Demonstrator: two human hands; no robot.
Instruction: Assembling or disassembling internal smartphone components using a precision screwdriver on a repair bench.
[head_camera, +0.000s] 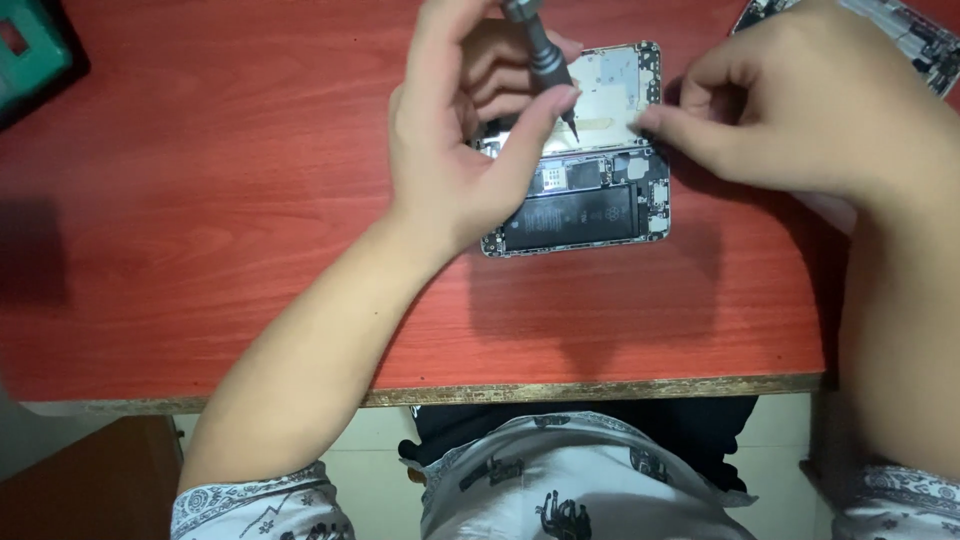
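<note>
An opened smartphone (590, 205) lies on the red wooden table (230, 200), its black battery and circuit board exposed. The screen panel (615, 85) is folded up behind it, showing its metal back. My left hand (470, 130) holds a grey precision screwdriver (540, 55), tip down near the top of the phone's board. My right hand (790, 100) rests at the phone's right side, its fingertip pressed against the edge of the screen panel.
A green and black object (30, 50) sits at the table's far left corner. Part of another disassembled device (920, 40) lies at the top right. The table's front edge (600, 390) runs just above my lap.
</note>
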